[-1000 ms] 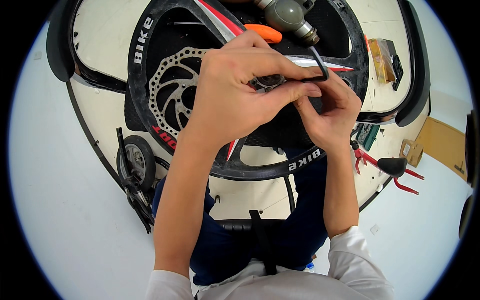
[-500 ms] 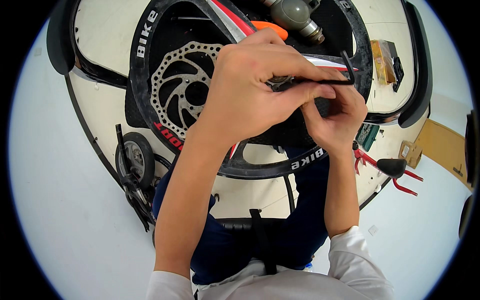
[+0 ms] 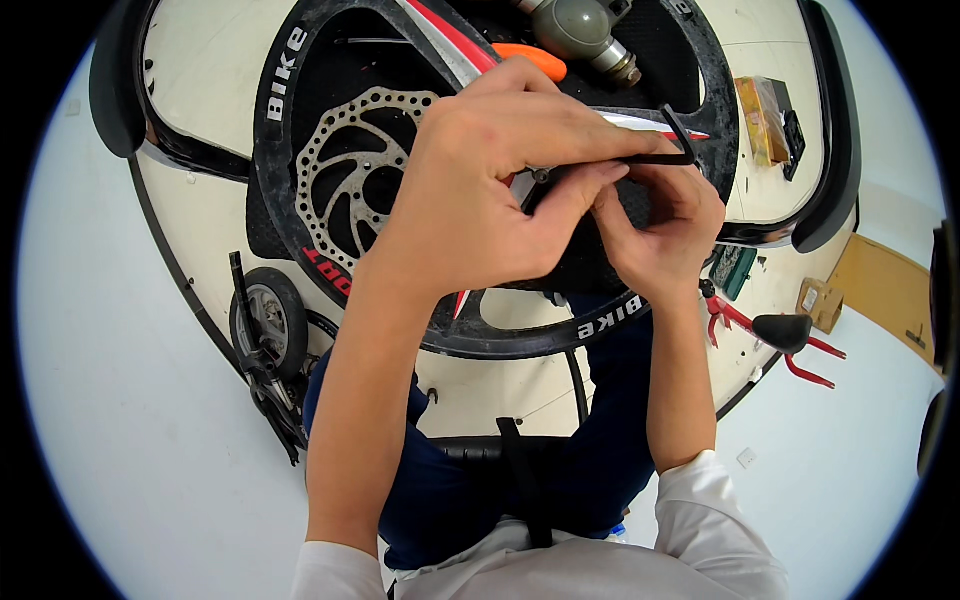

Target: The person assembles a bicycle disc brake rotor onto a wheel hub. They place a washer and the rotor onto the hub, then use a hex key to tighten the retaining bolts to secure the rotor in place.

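Observation:
A black L-shaped hex key (image 3: 682, 158) lies pinched between the thumb and forefinger of my left hand (image 3: 490, 165), its bent end pointing up and away. My right hand (image 3: 668, 225) is closed just beneath and beside the key, thumb against curled fingers. Whatever its fingertips hold, if anything, is hidden. Both hands are over a black bicycle wheel (image 3: 278, 140) with red and white spokes, lying flat. On its left side rests a silver brake disc (image 3: 318, 200), partly covered by my left hand and wrist.
Beyond my hands lie an orange-handled tool (image 3: 532, 62) and a grey-green metal tool body (image 3: 580, 35). A small wheel (image 3: 270, 320) is on the floor at left. Boxes (image 3: 762, 120), a green case (image 3: 735, 272) and a red frame with a black pad (image 3: 780, 332) are at right.
My left hand has moved slightly left, and its thumb has drawn back along the hex key. The key has tilted a little. My right hand has shifted slightly left.

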Available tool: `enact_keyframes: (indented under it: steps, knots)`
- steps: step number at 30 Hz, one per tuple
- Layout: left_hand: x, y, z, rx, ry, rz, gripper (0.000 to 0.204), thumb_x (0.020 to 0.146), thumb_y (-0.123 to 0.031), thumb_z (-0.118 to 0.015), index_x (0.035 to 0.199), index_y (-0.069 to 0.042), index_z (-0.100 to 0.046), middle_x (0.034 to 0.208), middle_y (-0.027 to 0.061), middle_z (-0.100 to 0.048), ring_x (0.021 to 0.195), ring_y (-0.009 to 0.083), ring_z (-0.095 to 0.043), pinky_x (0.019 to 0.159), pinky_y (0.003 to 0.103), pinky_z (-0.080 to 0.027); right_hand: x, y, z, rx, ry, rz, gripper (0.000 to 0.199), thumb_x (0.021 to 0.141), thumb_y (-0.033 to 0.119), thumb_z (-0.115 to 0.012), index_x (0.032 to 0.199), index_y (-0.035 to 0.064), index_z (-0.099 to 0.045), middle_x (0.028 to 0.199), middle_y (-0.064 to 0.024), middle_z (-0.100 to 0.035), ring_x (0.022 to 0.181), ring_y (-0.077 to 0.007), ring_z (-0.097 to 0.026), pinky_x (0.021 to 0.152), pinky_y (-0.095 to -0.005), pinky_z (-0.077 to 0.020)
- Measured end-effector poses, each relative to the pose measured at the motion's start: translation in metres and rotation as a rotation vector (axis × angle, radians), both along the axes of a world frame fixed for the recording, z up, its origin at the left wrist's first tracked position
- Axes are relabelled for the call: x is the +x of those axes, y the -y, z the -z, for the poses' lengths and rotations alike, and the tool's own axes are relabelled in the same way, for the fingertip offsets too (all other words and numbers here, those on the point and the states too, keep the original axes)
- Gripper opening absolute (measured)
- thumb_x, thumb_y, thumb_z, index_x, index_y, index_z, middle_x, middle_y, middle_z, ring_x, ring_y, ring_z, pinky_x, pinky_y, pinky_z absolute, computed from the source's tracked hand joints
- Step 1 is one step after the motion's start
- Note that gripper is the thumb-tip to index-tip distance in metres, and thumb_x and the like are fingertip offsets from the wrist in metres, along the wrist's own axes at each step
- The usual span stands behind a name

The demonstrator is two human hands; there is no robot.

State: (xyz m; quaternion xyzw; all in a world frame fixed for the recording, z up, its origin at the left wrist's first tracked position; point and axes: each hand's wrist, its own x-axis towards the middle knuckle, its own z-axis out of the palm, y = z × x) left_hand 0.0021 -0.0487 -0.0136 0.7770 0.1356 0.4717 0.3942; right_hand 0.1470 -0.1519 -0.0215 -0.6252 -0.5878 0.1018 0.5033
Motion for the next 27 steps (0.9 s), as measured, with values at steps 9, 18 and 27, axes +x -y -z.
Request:
enact_keyframes:
  steps: [9,18,27]
  knots:
    - [0.002,0.003,-0.006,-0.147,-0.045,-0.094,0.029,0.069,0.002,-0.082,0.097,-0.003,-0.078,0.090,0.0042,-0.075,0.079,0.0126,-0.065,0.070,0.024,-0.051,-0.005,-0.003,0.003,-0.024,-0.063,0.057,0.016,0.074,-0.004,-0.076,0.089,-0.0023,-0.072,0.084,-0.0099,-0.073,0.071,-0.0170,-0.071,0.068,-0.0251,-0.0548]
    - [-0.001,-0.004,0.003,-0.092,0.052,0.051,0.035,0.069,0.006,-0.081,0.103,0.001,-0.075,0.092,0.0102,-0.074,0.082,0.0162,-0.068,0.080,0.026,-0.052,0.000,0.001,0.002,-0.097,-0.090,0.011,0.014,0.076,-0.004,-0.076,0.090,-0.0016,-0.073,0.085,-0.0104,-0.073,0.074,-0.0174,-0.070,0.069,-0.0249,-0.0542]
    - [0.008,0.006,-0.004,-0.329,0.056,-0.058,0.022,0.075,0.003,-0.080,0.096,0.003,-0.072,0.091,0.0074,-0.074,0.083,0.0116,-0.066,0.077,0.025,-0.051,-0.011,0.001,-0.007,-0.108,-0.115,0.084,0.012,0.079,-0.003,-0.075,0.091,-0.0036,-0.074,0.078,-0.0068,-0.072,0.063,-0.0103,-0.067,0.060,-0.0211,-0.0521]
